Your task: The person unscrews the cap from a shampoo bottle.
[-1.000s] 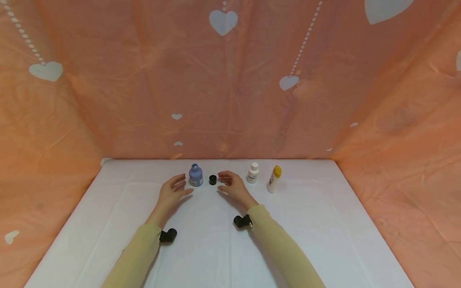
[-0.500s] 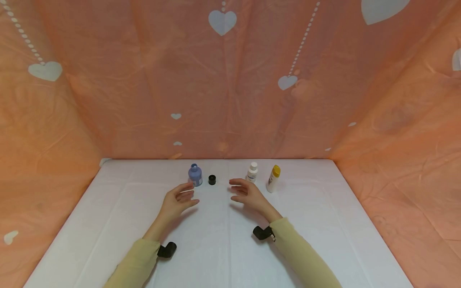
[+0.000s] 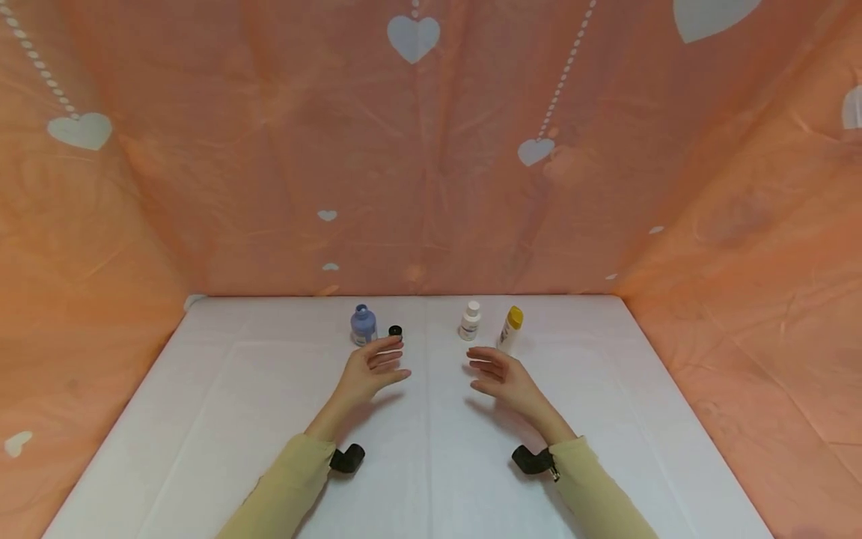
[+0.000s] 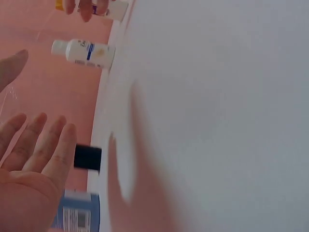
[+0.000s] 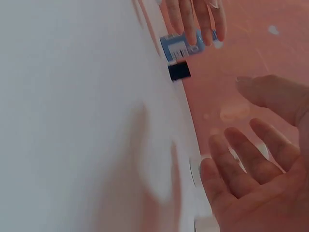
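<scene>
My left hand [image 3: 369,370] hovers over the table with fingers loosely extended and nothing in its grasp. In the head view its fingertips overlap the lower edge of a small black cap [image 3: 395,330]. Just left of the cap stands a blue bottle [image 3: 364,325], upright and uncapped. My right hand [image 3: 508,378], also holding nothing, is raised in front of a slim white bottle with a yellow cap [image 3: 512,323], whose base it partly hides. Between the hands, farther back, a small white bottle [image 3: 470,322] stands upright with its white cap on.
A white cloth covers the table [image 3: 431,464]. Behind it and at both sides hangs an orange curtain [image 3: 431,187] with pale hearts. A black wrist camera [image 3: 347,458] sits at the left sleeve, and another black camera [image 3: 532,460] at the right one.
Both hands have moved to the right and toward the person. The left passed from beside the blue bottle to before the cap; the right went from beside the cap to before the yellow-capped bottle.
</scene>
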Demonstrator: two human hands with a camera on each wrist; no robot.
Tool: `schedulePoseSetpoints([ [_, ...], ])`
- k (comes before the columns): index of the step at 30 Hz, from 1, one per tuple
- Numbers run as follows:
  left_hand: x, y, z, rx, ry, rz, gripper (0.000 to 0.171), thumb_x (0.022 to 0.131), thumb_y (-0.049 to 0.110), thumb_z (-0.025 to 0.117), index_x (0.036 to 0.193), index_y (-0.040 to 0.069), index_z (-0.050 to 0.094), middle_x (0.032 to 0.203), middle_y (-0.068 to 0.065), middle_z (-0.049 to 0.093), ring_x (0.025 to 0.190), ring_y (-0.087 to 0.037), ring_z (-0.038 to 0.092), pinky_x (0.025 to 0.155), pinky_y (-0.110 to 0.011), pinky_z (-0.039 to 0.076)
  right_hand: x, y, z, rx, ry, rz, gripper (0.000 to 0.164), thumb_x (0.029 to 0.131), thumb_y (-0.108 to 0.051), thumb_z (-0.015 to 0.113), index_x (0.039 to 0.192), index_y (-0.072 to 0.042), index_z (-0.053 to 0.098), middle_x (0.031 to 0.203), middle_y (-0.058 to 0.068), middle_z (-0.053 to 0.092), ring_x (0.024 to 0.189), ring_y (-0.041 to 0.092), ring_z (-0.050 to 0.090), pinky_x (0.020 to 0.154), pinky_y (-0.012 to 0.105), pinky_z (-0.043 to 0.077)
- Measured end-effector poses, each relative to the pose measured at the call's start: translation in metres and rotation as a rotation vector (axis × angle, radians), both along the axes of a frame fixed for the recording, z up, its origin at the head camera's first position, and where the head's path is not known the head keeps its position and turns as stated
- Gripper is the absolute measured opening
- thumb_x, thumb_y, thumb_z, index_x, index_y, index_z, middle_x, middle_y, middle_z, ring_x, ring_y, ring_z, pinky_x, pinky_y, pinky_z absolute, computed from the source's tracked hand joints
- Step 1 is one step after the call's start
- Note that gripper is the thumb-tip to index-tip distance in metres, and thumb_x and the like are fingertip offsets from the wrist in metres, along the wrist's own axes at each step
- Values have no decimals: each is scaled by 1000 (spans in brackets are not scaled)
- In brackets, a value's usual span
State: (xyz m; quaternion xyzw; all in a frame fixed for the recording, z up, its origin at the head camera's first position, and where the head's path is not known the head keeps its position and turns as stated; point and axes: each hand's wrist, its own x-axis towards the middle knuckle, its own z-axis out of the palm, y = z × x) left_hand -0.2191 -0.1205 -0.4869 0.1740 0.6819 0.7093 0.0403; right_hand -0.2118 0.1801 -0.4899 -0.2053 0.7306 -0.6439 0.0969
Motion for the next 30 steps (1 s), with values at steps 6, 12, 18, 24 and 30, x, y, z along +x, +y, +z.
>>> schedulePoseSetpoints([
  [6, -6, 27, -1, -8, 3, -32, 62, 76, -7, 76, 133, -6, 49, 130, -34, 48, 120, -46, 47, 99, -46, 43, 13, 30, 1, 27, -2, -73, 59, 85, 0, 71, 137, 5, 43, 138, 30, 42, 126, 44, 43, 98, 38, 45],
  [12, -9, 59, -6, -7, -1, -101, 64, 76, -6, 77, 133, -11, 47, 130, -33, 48, 120, -46, 48, 99, -47, 43, 17, 56, 2, 18, -9, -146, 60, 84, 3, 70, 136, 8, 42, 137, 31, 42, 124, 46, 43, 91, 26, 49],
  [18, -5, 85, -2, -42, -23, -112, 63, 77, -3, 78, 132, -10, 48, 131, -30, 49, 120, -43, 49, 100, -46, 42, 13, 70, 11, -5, -25, -209, 59, 86, 3, 68, 137, 10, 39, 137, 33, 41, 124, 47, 42, 89, 25, 50],
  [24, -6, 105, 3, -32, -41, -95, 56, 77, -7, 75, 128, -10, 52, 128, -33, 50, 119, -47, 49, 99, -51, 41, 4, 77, 18, -12, -3, -236, 57, 87, 4, 67, 137, 8, 40, 136, 35, 40, 124, 46, 42, 90, 24, 49],
  [30, -23, 125, -13, -62, -45, -86, 58, 79, -1, 76, 130, -8, 51, 131, -27, 51, 120, -40, 51, 99, -41, 44, -9, 76, 25, 16, 35, -278, 54, 89, 4, 65, 137, 7, 41, 135, 34, 42, 123, 45, 44, 88, 22, 49],
])
